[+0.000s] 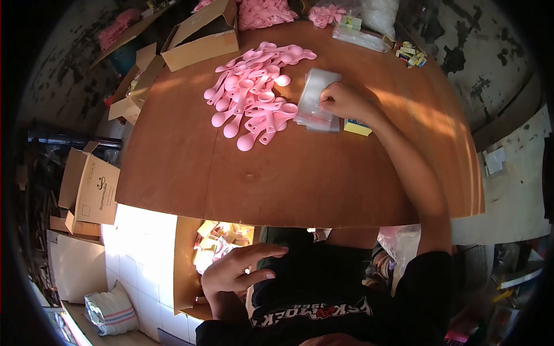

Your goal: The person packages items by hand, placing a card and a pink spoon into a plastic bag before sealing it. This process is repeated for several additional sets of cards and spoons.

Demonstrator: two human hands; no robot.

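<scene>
My right hand [347, 101] is over a stack of clear plastic bags [314, 92] on the brown table, its fingers pinched at the right side of the stack. How many bags it grips cannot be made out. Just left of the bags lies a heap of pink plastic measuring spoons [248, 86]. A small yellow and blue box [358, 127] sits below my right wrist. My left hand [239, 269] is held in front of my body, off the table's near edge, with thumb and fingers apart and nothing in it.
Cardboard boxes [202, 37] stand at the table's far left, beside more pink pieces [265, 12]. Plastic packs [360, 39] and several small boxes [411, 55] lie at the far right. An open carton of packed goods [184, 277] is below the near edge.
</scene>
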